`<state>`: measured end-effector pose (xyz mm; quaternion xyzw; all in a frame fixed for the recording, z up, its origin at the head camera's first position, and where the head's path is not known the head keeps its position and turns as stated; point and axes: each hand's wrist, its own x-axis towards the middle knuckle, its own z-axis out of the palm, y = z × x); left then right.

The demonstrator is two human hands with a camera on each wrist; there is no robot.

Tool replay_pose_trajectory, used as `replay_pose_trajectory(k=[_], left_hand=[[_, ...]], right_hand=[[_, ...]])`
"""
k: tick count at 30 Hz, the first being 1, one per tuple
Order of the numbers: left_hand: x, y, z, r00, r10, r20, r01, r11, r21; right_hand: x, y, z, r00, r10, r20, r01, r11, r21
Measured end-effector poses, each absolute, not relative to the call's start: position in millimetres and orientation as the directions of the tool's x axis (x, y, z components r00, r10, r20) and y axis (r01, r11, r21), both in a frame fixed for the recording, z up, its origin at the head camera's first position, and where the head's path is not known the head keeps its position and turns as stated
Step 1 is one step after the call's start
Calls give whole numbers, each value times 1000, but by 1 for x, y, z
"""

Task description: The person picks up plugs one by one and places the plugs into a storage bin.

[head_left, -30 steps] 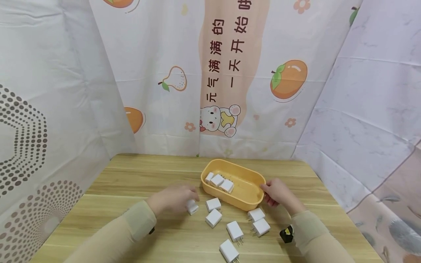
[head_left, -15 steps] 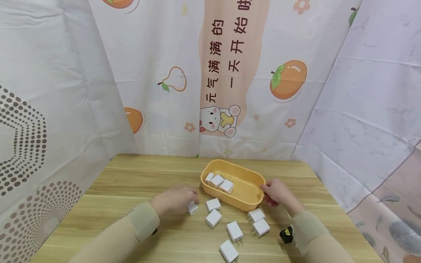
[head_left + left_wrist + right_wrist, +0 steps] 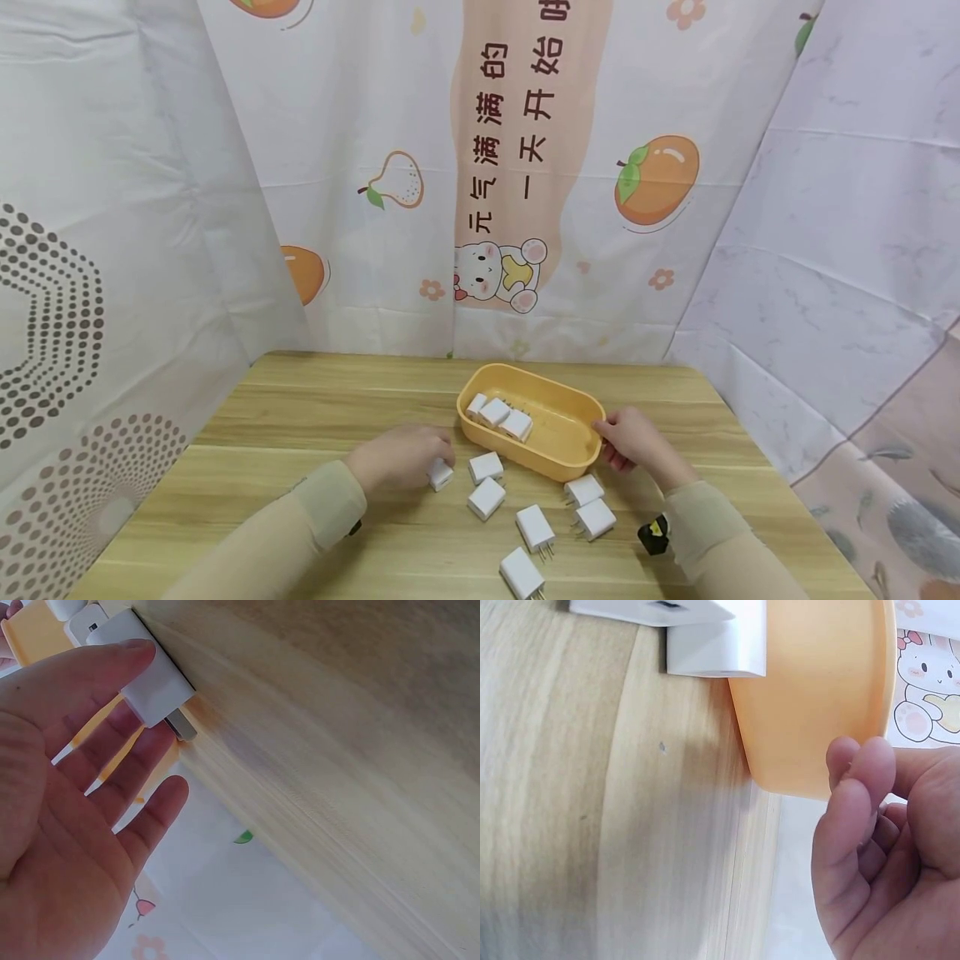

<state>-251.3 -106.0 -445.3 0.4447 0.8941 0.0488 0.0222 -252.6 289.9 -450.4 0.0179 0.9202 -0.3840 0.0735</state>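
Fingers of the left hand [image 3: 399,457] pinch a white plug-in charger [image 3: 441,476] just near-left of the yellow tray [image 3: 561,432]; the right hand [image 3: 637,438] pinches that tray's right-hand rim. A slack thumb could drop the charger; an uneven tug could tilt the tray.

White box-shaped plastic chargers [image 3: 535,527] with flat metal prongs [image 3: 181,727] and an oblong yellow plastic basket [image 3: 558,435] appear smooth; the light-brown tabletop [image 3: 337,396] appears wood-grained.
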Motion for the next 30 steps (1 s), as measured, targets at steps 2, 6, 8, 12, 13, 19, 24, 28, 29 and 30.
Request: replay_pose_trajectory(k=[2,6,8,12,13,19,24,28,29,30], left_hand=[[-251,-106,-446,-609,793,-2,789,606,107],[-253,-105,-448,-618,786,-13,780,616,111],[-253,-105,-449,-624,781,-17,775,622,115],[-254,-105,-450,-632,775,-22,768,630,116],[-255,-105,-450,-633,774,-22,768,631,114],[-255,-106,-450,-632,775,-19,768,629,118],[-254,-107,-446,-631,776,0,771,626,121],[-253,-107,-443,-633,774,17,770,627,118],[-253,-107,-442,-636,772,16,768,630,118],[-253,-107,-442,-638,770,19,766,631,124]], right_hand=[[-253,290,-450,-989,-22,-149,90,705,-703],[-252,290,-449,-988,-22,-156,97,700,-708],[-252,290,-449,-987,-29,-157,93,698,-710],[-252,290,-449,-987,-26,-159,96,697,-711],[-252,290,-450,-987,-27,-157,94,698,-710],[-253,290,-451,-988,-19,-155,97,703,-705],[-253,290,-451,-988,-18,-156,99,699,-709],[-252,290,-450,-987,-27,-158,94,697,-711],[-252,290,-450,-987,-30,-157,91,698,-710],[-252,290,-449,-987,-33,-157,90,699,-710]])
